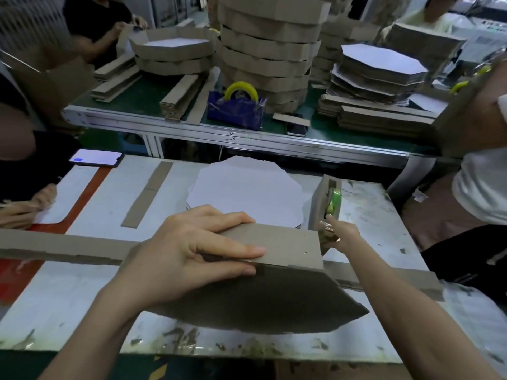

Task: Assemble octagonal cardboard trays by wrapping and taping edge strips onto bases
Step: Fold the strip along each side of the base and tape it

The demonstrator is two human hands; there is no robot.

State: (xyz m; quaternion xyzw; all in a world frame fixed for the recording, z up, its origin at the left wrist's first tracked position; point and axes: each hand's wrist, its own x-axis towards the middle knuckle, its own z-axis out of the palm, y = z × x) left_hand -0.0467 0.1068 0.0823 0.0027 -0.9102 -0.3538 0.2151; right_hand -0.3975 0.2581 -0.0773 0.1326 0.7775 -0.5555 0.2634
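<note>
L hand (192,250), centre frame, is clamped on the edge strip (288,242): fingers lie over the strip's top edge and outer face, pressing the upright section against the grey octagonal base (260,303). Thumb hidden. Base sits tilted on the near table (68,297), lower centre, w/ one corner pointing lower right. Rest of the strip runs flat both ways, out to the left edge of frame and off to the right under the R forearm.

R hand (340,237), right of centre, reaches to the lower end of a cardboard-clad tape dispenser (318,198) holding a green tape roll (335,200). Fingertips touch it; can't tell if they pinch tape or not.

Just above the L hand: stack of white bases (247,187). Left of that, a loose strip (148,193) lies flat. Phone (96,158), screen lit, at the table's upper-left corner. Another person's hand (30,204) at far left.

Far table (192,128), upper half: blue dispenser (236,111) w/ yellow roll, tall stack of finished trays (269,50) behind it, more bases (381,67) upper right.
</note>
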